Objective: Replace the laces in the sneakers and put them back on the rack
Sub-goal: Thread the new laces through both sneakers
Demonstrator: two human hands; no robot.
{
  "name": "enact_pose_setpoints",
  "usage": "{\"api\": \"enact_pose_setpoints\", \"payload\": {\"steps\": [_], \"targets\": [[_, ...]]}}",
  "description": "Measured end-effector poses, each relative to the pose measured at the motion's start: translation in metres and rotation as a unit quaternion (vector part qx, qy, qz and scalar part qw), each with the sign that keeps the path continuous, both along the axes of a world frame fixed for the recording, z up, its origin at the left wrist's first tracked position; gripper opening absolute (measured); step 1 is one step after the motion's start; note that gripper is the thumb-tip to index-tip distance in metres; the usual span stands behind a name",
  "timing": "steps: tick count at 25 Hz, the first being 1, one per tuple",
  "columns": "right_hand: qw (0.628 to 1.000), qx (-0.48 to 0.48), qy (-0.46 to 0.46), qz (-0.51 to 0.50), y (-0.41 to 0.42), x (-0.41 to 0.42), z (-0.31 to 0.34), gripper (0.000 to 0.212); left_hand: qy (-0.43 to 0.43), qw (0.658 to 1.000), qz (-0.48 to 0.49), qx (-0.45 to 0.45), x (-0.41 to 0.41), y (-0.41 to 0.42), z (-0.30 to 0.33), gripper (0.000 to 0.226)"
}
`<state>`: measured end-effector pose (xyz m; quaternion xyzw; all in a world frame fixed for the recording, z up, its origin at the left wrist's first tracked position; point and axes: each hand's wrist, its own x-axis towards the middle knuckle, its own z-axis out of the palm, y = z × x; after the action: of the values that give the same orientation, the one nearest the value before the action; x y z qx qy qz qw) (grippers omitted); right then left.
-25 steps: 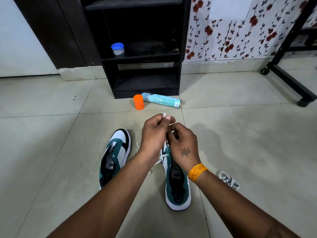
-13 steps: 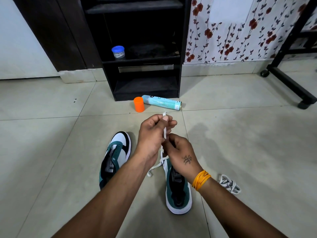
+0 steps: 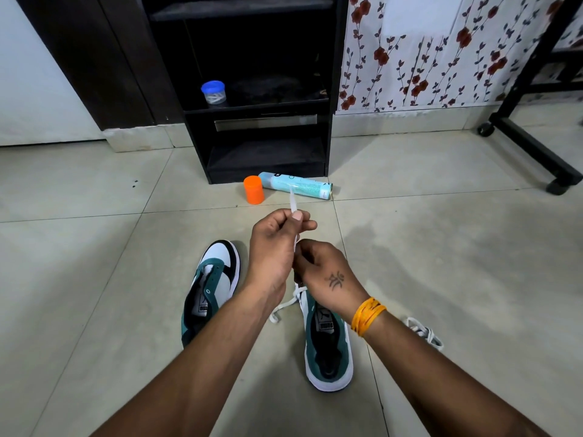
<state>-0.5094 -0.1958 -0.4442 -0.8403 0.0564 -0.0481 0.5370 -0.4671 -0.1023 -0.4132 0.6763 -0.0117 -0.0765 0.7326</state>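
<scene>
A person sits on a tiled floor (image 3: 94, 279) with two green and white sneakers in front of them. The left hand (image 3: 274, 247) pinches a white lace (image 3: 292, 201) between thumb and forefinger, its tip pointing up. The right hand (image 3: 325, 272), fingers curled, holds the same lace lower down, just above the right sneaker (image 3: 328, 348). A loose end of the lace trails onto the floor between the shoes. The left sneaker (image 3: 209, 288) lies unlaced beside it. A bundled lace (image 3: 424, 332) rests near the right wrist. Beyond stands a black rack (image 3: 268, 121), with an orange cap (image 3: 253, 189) and a spray can (image 3: 296, 185) lying before it.
</scene>
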Motion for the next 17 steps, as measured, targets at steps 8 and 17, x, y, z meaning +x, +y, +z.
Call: {"api": "enact_pose_setpoints", "payload": {"steps": [8,17], "targets": [[0.997,0.016,0.062,0.036,0.012,-0.016,-0.031,0.039,0.011,1.0,-0.004,-0.006,0.007,0.011,-0.007,0.022],[0.973,0.069,0.052,-0.215,-0.021,-0.04,-0.047,0.007,-0.003,0.993,-0.052,0.103,0.014,0.018,-0.033,0.009]]}}
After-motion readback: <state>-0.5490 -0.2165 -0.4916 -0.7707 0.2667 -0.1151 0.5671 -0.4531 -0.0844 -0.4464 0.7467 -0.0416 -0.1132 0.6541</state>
